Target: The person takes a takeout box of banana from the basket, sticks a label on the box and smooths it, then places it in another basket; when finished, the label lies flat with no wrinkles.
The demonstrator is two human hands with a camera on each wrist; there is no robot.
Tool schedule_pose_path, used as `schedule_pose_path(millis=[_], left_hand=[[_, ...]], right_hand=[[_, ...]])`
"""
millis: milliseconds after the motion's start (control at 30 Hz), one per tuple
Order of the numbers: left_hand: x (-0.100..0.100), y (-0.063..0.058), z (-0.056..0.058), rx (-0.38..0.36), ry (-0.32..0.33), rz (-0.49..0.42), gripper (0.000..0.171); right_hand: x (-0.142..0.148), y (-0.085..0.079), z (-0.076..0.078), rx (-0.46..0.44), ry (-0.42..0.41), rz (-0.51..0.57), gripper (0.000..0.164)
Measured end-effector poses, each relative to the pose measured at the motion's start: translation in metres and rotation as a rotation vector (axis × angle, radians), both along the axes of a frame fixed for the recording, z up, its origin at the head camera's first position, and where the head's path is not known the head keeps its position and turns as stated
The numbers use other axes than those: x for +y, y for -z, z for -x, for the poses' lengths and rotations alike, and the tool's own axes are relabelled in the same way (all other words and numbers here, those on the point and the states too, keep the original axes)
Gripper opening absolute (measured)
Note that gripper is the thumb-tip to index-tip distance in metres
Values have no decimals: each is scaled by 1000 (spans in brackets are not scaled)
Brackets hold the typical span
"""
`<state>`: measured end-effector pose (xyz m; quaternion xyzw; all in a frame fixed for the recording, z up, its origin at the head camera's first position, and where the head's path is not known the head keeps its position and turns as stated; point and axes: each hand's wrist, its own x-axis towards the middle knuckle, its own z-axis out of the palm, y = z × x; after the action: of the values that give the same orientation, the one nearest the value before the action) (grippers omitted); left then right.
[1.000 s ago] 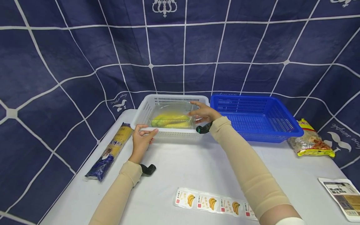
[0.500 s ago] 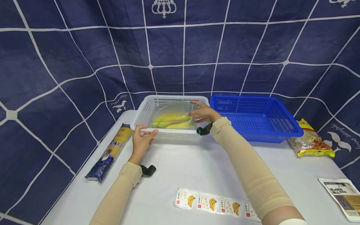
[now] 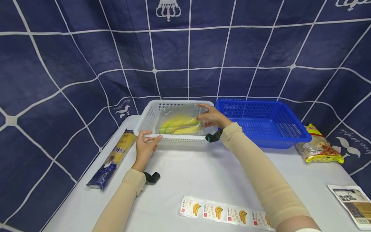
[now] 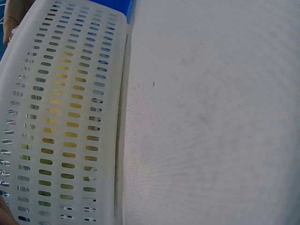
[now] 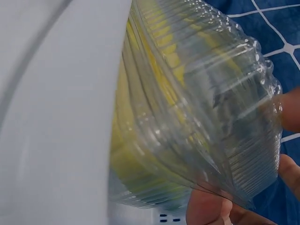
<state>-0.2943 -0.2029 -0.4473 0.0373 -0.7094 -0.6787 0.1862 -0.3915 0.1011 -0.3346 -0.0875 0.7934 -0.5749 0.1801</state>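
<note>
A clear plastic clamshell box with long yellow and green produce inside sits in the white basket. My right hand grips the box's right end, thumb and fingers on its ribbed wall; in the right wrist view the box is tilted against the basket's pale rim. At the basket's front left corner, my left hand holds the rim between thumb and fingers. The left wrist view shows the slotted basket wall, yellow showing through its holes.
A blue basket stands to the right, beside the white one. A spaghetti-like pack lies at left, a snack-like bag at right. Nearer are a strip of banana-printed packets and a white-edged pouch.
The clamshell box has shifted slightly right and tilted a little in my right hand, which moved slightly right with it. My left hand stays on the basket rim.
</note>
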Motion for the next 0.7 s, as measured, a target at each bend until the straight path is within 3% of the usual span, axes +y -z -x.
schedule_pose_path(millis=[300,700], left_hand=[[0,0,0,5,-7,7,47],[0,0,-1,-27,-3,5,52]], right_hand=[[17,-11,-5,19,-7,39,83],[43,-25,-9,-31,-4,79,82]])
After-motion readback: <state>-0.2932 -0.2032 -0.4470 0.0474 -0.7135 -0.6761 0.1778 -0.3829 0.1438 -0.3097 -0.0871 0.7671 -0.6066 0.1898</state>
